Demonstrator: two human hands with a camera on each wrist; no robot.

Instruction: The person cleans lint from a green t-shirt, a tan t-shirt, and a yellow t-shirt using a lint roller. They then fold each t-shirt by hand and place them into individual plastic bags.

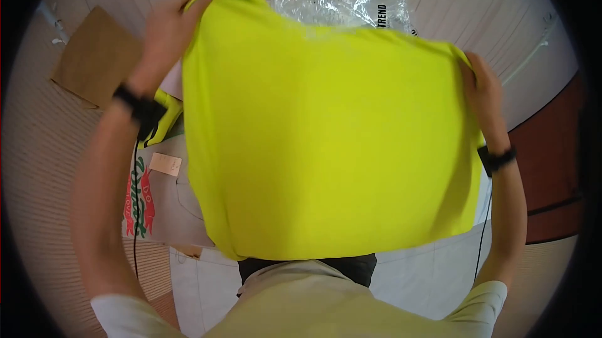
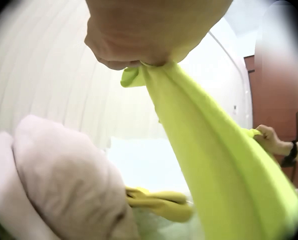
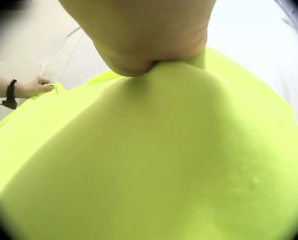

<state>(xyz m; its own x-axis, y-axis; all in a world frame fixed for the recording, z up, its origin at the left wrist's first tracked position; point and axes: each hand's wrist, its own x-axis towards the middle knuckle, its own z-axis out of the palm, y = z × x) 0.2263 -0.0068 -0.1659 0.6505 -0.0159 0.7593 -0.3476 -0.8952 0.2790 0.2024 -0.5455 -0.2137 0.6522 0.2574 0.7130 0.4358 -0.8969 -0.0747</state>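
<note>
A bright yellow-green cloth garment (image 1: 338, 143) is spread between both hands and held up in front of the torso. My left hand (image 1: 172, 34) grips its upper left corner, a little higher than the other side. At the upper right corner my right hand (image 1: 486, 90) grips the same garment, fingers partly hidden behind the fabric. In the left wrist view the garment (image 2: 204, 135) hangs in long folds below the left hand (image 2: 154, 32). Seen from the right wrist, it drops as a broad sheet (image 3: 154, 150) from the right hand (image 3: 149, 37).
Behind the garment lies a clear plastic bag (image 1: 342, 5) with black lettering. To the left are a brown paper piece (image 1: 97, 56), grey cloth with a red and green print (image 1: 169, 203), and a small tag (image 1: 165, 163). A pale pink cloth heap (image 2: 71, 175) lies below the left hand.
</note>
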